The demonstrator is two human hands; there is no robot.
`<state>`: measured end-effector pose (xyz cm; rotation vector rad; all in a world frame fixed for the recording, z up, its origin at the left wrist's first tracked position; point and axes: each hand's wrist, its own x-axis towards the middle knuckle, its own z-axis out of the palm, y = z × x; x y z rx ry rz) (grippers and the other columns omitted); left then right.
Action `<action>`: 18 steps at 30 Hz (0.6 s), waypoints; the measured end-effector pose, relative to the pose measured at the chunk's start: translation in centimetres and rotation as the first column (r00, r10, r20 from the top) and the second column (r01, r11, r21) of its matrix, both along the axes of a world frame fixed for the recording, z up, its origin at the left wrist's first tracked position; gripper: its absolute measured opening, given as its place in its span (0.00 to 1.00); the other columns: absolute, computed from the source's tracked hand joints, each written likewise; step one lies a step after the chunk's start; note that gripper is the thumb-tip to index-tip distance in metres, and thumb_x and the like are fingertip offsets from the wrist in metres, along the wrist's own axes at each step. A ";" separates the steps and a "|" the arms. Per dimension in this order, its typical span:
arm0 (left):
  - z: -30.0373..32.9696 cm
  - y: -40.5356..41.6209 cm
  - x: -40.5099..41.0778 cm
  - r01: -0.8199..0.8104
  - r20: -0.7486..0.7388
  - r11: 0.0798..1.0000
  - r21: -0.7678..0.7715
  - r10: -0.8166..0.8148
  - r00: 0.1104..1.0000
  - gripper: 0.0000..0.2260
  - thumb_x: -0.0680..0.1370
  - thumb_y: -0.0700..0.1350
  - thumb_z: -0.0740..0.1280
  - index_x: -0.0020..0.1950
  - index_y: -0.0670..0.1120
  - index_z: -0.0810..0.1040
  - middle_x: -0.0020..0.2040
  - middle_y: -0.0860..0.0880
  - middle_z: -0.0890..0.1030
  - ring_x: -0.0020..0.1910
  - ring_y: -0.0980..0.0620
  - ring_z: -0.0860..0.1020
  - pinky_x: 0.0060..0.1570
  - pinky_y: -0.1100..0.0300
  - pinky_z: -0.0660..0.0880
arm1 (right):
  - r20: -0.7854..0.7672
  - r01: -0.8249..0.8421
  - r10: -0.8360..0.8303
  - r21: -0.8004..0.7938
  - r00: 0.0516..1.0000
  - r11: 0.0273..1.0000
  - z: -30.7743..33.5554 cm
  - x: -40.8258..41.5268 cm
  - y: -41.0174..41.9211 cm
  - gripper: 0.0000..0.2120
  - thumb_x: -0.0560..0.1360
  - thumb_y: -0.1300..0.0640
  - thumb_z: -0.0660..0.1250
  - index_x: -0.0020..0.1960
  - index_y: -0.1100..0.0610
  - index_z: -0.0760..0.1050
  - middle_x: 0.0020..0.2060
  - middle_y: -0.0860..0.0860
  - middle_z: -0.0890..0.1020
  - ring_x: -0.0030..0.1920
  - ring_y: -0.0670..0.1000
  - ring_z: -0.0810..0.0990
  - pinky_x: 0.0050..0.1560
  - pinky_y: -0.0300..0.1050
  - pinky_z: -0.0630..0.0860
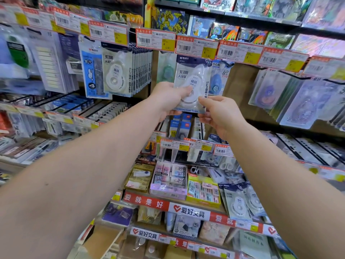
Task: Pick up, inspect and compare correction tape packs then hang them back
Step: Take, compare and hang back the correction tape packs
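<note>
- A yellow tray [203, 202] on the lower shelf holds small carded items standing on edge, and just left of it a pink carton [168, 191] holds small boxed erasers.
- A tan carton [139, 181] beside the pink one has a small white-and-blue item lying on top of its contents.
- The correction tape pack [192, 85], a clear blister over a white dispenser on a grey-blue card, is held upright between both hands, in front of the hanging rows and just under the price tags [197, 47].
- The left hand [168, 98] grips the pack's lower left edge, thumb pressed across the front of the blister and fingers curled behind.
- The right hand [218, 113] pinches the lower right corner, thumb on the front; its fingers behind the card are mostly hidden.
- The top of the pack appears to sit near a peg, though motion blur leaves this unclear.
- A matching hanging pack [116, 71] is well to the left.
</note>
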<state>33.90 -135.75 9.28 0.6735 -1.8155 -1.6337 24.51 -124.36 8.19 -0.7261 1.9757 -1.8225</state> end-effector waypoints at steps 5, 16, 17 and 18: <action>-0.2 -0.3 0.2 0.017 -0.024 1.000 0.025 -0.017 1.000 0.06 0.77 0.45 0.71 0.53 0.47 0.81 0.50 0.48 0.86 0.48 0.49 0.84 0.42 0.56 0.81 | -0.024 0.014 -0.014 0.002 1.000 1.000 0.1 -0.1 -0.2 0.20 0.77 0.55 0.70 0.66 0.61 0.75 0.54 0.57 0.82 0.43 0.53 0.82 0.45 0.44 0.83; -1.0 -1.4 -0.8 -0.110 0.085 0.987 -0.119 0.121 0.989 0.21 0.77 0.50 0.72 0.67 0.48 0.73 0.66 0.48 0.78 0.61 0.47 0.78 0.57 0.52 0.77 | -0.148 0.054 -0.030 0.159 0.989 0.986 -0.3 -0.7 -1.4 0.24 0.78 0.52 0.68 0.72 0.57 0.71 0.55 0.48 0.79 0.41 0.45 0.78 0.46 0.42 0.79; -1.6 -1.7 -0.9 -0.149 0.150 0.968 -0.203 0.181 0.972 0.28 0.76 0.53 0.72 0.73 0.48 0.67 0.70 0.47 0.74 0.66 0.45 0.75 0.63 0.49 0.73 | -0.222 0.083 -0.038 0.197 0.974 0.977 -0.6 -0.8 -1.3 0.26 0.78 0.51 0.68 0.74 0.55 0.68 0.56 0.47 0.77 0.40 0.42 0.76 0.44 0.41 0.77; -2.2 -2.0 -0.9 -0.173 0.207 0.939 -0.296 0.240 0.948 0.33 0.75 0.56 0.71 0.76 0.49 0.63 0.72 0.46 0.71 0.69 0.44 0.72 0.66 0.46 0.71 | -0.292 0.120 -0.050 0.229 0.955 0.966 -0.8 -0.8 -1.3 0.28 0.78 0.49 0.67 0.76 0.54 0.65 0.58 0.49 0.76 0.40 0.42 0.75 0.45 0.41 0.76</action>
